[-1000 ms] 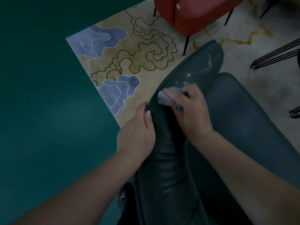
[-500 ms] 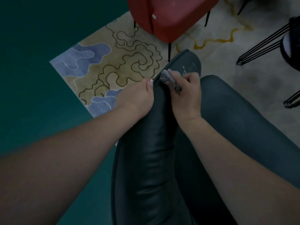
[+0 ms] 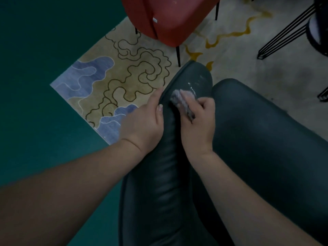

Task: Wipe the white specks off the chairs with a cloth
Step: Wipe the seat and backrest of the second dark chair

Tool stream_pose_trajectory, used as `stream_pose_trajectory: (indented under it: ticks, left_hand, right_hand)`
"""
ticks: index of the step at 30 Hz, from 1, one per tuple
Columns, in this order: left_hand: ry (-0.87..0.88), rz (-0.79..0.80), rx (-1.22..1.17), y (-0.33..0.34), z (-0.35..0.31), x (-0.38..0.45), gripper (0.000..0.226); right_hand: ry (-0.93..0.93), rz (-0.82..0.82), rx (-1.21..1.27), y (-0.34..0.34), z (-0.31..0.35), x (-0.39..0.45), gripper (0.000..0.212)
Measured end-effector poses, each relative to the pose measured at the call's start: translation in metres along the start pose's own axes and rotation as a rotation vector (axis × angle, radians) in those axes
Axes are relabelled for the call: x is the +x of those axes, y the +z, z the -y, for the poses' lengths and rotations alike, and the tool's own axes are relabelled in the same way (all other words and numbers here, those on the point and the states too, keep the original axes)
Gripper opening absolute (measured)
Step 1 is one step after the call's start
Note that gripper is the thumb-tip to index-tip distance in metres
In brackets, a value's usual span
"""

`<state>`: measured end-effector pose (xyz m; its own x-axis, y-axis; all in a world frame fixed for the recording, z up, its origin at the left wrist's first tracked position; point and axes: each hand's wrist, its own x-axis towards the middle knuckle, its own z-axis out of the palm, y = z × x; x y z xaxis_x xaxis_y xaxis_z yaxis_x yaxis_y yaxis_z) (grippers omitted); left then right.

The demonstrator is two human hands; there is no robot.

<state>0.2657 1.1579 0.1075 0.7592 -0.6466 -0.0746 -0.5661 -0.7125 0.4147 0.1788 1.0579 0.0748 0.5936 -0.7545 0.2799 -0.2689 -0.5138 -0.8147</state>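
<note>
A dark grey-green leather chair [image 3: 170, 174] with a rounded, padded armrest runs from below the hands up past them; its glossy surface carries a scatter of white specks [image 3: 194, 87] just beyond the right fingertips, near the armrest's far end. A small crumpled pale grey cloth [image 3: 178, 97] lies on the armrest top, bunched under the fingers of the right hand [image 3: 197, 125], which curl over and grip it, pressing it down against the leather. The left hand [image 3: 142, 126] sits just beside it on the armrest's outer edge, thumb on top along the seam and the other fingers wrapped out of sight round the side, gripping the chair. Both forearms reach forward, the wrists close together. Beyond the hands stands a red upholstered chair with thin black legs [image 3: 170, 20] on a beige rug with blue cloud shapes [image 3: 106, 82].
</note>
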Motion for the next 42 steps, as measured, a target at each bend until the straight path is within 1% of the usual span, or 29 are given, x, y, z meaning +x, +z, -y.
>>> stream_pose_trajectory:
  ticks: [3, 4, 6, 9, 11, 12, 16, 19, 21, 23, 25, 26, 27, 28, 30, 32, 34, 35, 37, 39, 41, 42]
  left_hand:
    - [0.031, 0.034, -0.008, -0.002, -0.001, 0.002, 0.055]
    - [0.027, 0.036, -0.012, -0.002, 0.000, 0.002, 0.055]
    - [0.017, 0.044, -0.041, -0.002, 0.002, 0.004, 0.054]
    - [-0.018, 0.035, -0.099, -0.003, 0.006, 0.005, 0.050]
    - [-0.035, 0.046, -0.136, -0.004, 0.006, 0.005, 0.049]
    - [-0.033, 0.058, -0.157, -0.003, 0.005, 0.004, 0.048]
    - [0.003, 0.091, -0.159, 0.003, 0.004, 0.000, 0.053]
    - [0.033, 0.095, -0.148, 0.004, 0.004, 0.001, 0.057]
    - [0.058, 0.097, -0.147, 0.004, 0.004, 0.000, 0.059]
    - [0.091, 0.105, -0.140, 0.004, 0.003, -0.001, 0.058]
    - [0.117, 0.119, -0.139, 0.004, 0.002, -0.001, 0.057]
    - [0.135, 0.127, -0.137, 0.003, 0.002, -0.002, 0.058]
    - [0.147, 0.134, -0.132, 0.002, 0.002, -0.002, 0.058]
    - [0.151, 0.140, -0.124, 0.001, 0.002, -0.001, 0.059]
    - [0.144, 0.155, -0.098, 0.001, 0.003, 0.001, 0.062]
    - [0.135, 0.176, -0.086, 0.000, 0.001, 0.001, 0.065]
    - [0.127, 0.179, -0.076, -0.002, 0.000, 0.001, 0.065]
    - [0.119, 0.177, -0.068, -0.002, 0.000, 0.001, 0.065]
    - [0.097, 0.166, -0.053, -0.001, -0.002, 0.001, 0.065]
    - [0.078, 0.163, -0.048, -0.001, -0.003, 0.000, 0.065]
    - [0.068, 0.161, -0.047, -0.002, -0.004, 0.000, 0.064]
    - [0.068, 0.160, -0.048, -0.002, -0.004, 0.000, 0.063]
  right_hand:
    - [-0.026, 0.028, 0.068, -0.008, 0.007, -0.033, 0.034]
    - [-0.049, 0.040, 0.066, -0.008, 0.006, -0.030, 0.034]
    - [-0.066, 0.040, -0.012, -0.003, 0.002, -0.005, 0.036]
    - [0.045, -0.046, -0.043, 0.009, -0.006, 0.040, 0.033]
    - [0.126, -0.072, -0.019, 0.012, -0.007, 0.041, 0.032]
    - [0.138, -0.077, -0.015, 0.010, -0.006, 0.029, 0.033]
    - [0.083, -0.043, 0.004, -0.003, 0.005, -0.027, 0.036]
    - [0.027, -0.023, -0.107, -0.001, -0.001, -0.001, 0.036]
    - [0.096, -0.065, -0.128, 0.005, -0.008, 0.034, 0.036]
    - [0.271, -0.131, -0.045, 0.007, -0.017, 0.064, 0.034]
    - [0.419, -0.150, 0.067, 0.008, -0.020, 0.066, 0.033]
    - [0.442, -0.148, 0.090, 0.007, -0.018, 0.056, 0.032]
    - [0.423, -0.137, 0.078, 0.006, -0.013, 0.041, 0.030]
    - [0.366, -0.125, 0.046, 0.006, -0.007, 0.023, 0.028]
    - [0.244, -0.114, 0.008, 0.006, 0.003, -0.004, 0.032]
    - [0.189, -0.098, -0.022, 0.005, 0.001, 0.005, 0.035]
    - [0.159, -0.084, -0.089, 0.007, -0.011, 0.038, 0.036]
    - [0.186, -0.087, -0.095, 0.008, -0.018, 0.057, 0.035]
    - [0.347, -0.104, -0.020, 0.009, -0.033, 0.093, 0.031]
    - [0.458, -0.122, 0.076, 0.010, -0.041, 0.099, 0.030]
    - [0.464, -0.130, 0.110, 0.009, -0.037, 0.074, 0.027]
    - [0.419, -0.125, 0.096, 0.008, -0.033, 0.053, 0.022]
